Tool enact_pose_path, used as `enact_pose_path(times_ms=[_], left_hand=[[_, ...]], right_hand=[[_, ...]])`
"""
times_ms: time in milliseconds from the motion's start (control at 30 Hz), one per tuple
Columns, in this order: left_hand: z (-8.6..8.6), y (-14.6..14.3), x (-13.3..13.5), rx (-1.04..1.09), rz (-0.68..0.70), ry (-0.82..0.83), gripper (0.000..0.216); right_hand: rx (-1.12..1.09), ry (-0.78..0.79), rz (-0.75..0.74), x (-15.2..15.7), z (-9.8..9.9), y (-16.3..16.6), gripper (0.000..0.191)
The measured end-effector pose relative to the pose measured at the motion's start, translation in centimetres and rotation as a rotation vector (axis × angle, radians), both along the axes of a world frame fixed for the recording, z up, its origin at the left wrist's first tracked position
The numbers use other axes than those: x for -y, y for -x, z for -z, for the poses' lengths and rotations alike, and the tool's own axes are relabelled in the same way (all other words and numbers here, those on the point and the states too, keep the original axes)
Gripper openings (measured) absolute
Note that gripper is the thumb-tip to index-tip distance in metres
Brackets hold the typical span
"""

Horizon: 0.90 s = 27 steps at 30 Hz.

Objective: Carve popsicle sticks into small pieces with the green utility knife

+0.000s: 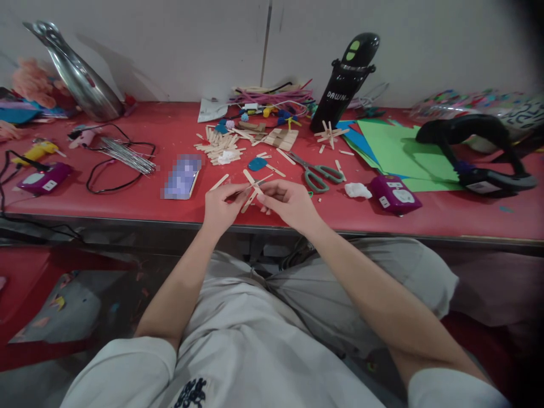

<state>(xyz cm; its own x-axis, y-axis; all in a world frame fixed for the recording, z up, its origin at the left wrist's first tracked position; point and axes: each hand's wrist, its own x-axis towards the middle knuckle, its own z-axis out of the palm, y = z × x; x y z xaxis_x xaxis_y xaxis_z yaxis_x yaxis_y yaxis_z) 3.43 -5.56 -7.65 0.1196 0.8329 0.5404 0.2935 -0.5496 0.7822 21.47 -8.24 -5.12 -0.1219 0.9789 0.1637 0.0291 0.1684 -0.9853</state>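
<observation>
Between my hands, just over the table's front edge, is a small star of crossed wooden craft sticks [254, 184]. My left hand [224, 205] pinches it from the left with thumb and fingertips. From the right, my right hand [288, 201] grips another part near the crossing point. Behind the hands lie a blue piece [257, 164], a pair of scissors [317, 171] with grey-green handles, and a loose heap of wooden sticks [216, 144]. A finished-looking stick star [330, 135] of similar shape stands farther back on the right.
On the red table [140, 199] are a phone [182, 177], thin metal rods [127, 156], purple boxes [46, 177], green paper sheets [399, 147] and a crumpled white tissue [357, 190]. A steel jug [80, 79] and a tall black bottle [344, 85] stand by the wall.
</observation>
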Motion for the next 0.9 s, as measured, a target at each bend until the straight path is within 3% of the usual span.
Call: enact_pose_path(times_ms=[100, 233, 367, 567, 900], left_hand=[[-0.2, 0.1, 0.0, 0.078, 0.029, 0.046, 0.021], [-0.5, 0.1, -0.1, 0.267, -0.047, 0.142, 0.026], [-0.4, -0.1, 0.0, 0.200, 0.010, 0.147, 0.024], [-0.3, -0.1, 0.1, 0.141, 0.001, 0.102, 0.024], [-0.1, -0.1, -0.2, 0.221, -0.071, 0.081, 0.022]], right_hand=[[0.089, -0.029, 0.094, -0.2, -0.1, -0.5, 0.038], [0.150, -0.076, 0.189, -0.7, 0.1, -0.8, 0.032], [0.115, -0.034, 0.121, -0.5, 0.3, -0.2, 0.039], [0.091, 0.102, -0.127, 0.1, -0.2, 0.5, 0.042], [0.035, 0.047, -0.011, 0.0, -0.8, -0.5, 0.041]])
